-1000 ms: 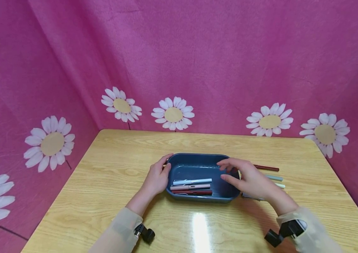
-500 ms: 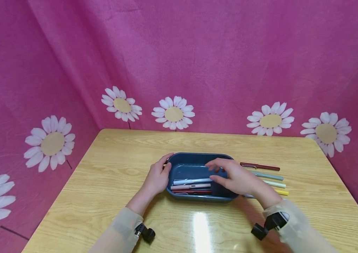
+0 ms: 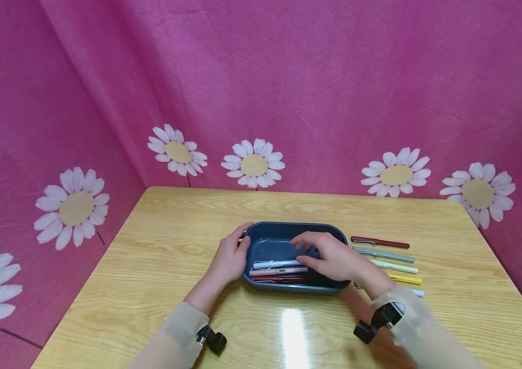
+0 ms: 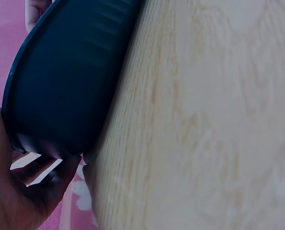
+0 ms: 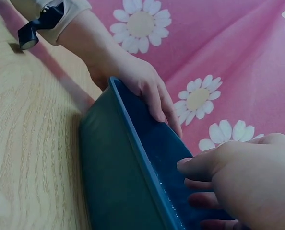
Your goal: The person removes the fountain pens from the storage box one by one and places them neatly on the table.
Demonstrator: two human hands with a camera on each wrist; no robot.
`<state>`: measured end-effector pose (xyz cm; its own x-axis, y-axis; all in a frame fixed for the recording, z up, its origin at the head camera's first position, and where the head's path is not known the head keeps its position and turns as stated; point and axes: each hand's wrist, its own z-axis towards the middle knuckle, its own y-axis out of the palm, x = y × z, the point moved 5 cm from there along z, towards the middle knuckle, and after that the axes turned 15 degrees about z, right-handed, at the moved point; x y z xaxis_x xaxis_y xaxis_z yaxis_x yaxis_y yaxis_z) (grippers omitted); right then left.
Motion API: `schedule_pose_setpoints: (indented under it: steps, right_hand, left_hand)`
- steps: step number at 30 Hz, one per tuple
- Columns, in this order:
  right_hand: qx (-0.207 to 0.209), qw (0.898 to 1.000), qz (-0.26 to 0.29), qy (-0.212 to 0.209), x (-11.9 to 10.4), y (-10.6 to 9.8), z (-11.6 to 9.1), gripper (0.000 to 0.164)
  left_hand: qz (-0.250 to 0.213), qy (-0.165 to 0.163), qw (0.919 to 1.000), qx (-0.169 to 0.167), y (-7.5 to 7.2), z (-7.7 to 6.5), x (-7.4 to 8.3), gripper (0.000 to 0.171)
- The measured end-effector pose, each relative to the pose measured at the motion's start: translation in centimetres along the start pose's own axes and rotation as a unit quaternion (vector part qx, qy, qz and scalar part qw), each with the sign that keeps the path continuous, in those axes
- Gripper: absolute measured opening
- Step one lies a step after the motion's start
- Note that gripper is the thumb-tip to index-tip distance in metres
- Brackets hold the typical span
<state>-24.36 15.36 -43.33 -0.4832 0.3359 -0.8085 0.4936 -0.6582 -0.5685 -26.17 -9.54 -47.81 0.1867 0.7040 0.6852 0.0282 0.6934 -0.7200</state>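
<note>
A dark blue oblong tray (image 3: 295, 289) stands on the table, and my left hand (image 3: 228, 260) grips its left end, thumb at the rim. In the left wrist view, fingers (image 4: 61, 179) of that hand reach under the tray's end. Inside the tray, towards the near side, lie a whitish pen (image 3: 272, 264), a pinkish pen (image 3: 276, 271) and a dark red pen (image 3: 274, 280). My right hand (image 3: 334, 259) hovers over the tray's right half, fingers loosely bent with nothing between them. Its thumb tip is close to the whitish pen's right end.
Right of the tray, pens lie in a column on the wooden table (image 3: 173, 225): dark red (image 3: 382, 242), grey-blue (image 3: 387, 254), pale green (image 3: 396, 266), yellow (image 3: 405, 279) and light blue (image 3: 418, 292), the last partly hidden by my right forearm. A pink flowered cloth (image 3: 316, 102) hangs behind.
My right hand has moved left over the tray, from its right edge towards the whitish pen, uncovering more of the pens on the table. The left hand and tray have stayed put.
</note>
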Motion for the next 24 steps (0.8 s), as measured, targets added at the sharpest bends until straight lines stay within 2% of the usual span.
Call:
schedule_pose_setpoints:
  steps: [11,24]
  right_hand:
    - [-0.026,0.999,-0.010,0.035,1.0,1.2,2.1,0.033]
    - [-0.060,0.997,-0.023,0.033,1.8,2.5,3.6,0.028]
  left_hand:
    - [-0.004,-0.005,1.0000,-0.004,0.0,0.0,0.0,0.043]
    - [-0.005,-0.005,1.0000,-0.005,0.2,0.1,-0.4,0.044]
